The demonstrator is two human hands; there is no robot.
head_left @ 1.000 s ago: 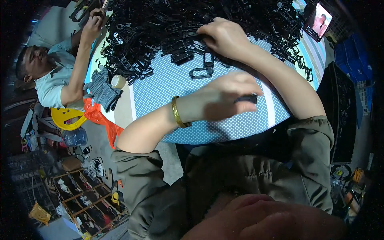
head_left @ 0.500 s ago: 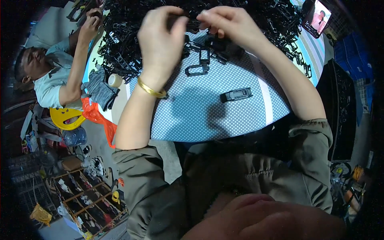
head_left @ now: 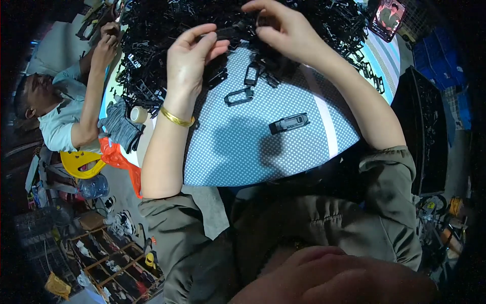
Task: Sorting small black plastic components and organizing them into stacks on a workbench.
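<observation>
One dotted-topped table (head_left: pixel 223 167). One heap of black parts (head_left: pixel 147 50), tangled, along its far side. Two bare hands at the heap, apart from each other: left hand (head_left: pixel 188 58), fingers bent; right hand (head_left: pixel 288 34), fingers curved; whether either grips a part, I cannot tell. One long black clip (head_left: pixel 289 123), lying alone nearer the person. Two black frames (head_left: pixel 238 97), between heap and clip. Handling, I'd judge: fingertip pinch, one part singly, eased free without dragging neighbours.
</observation>
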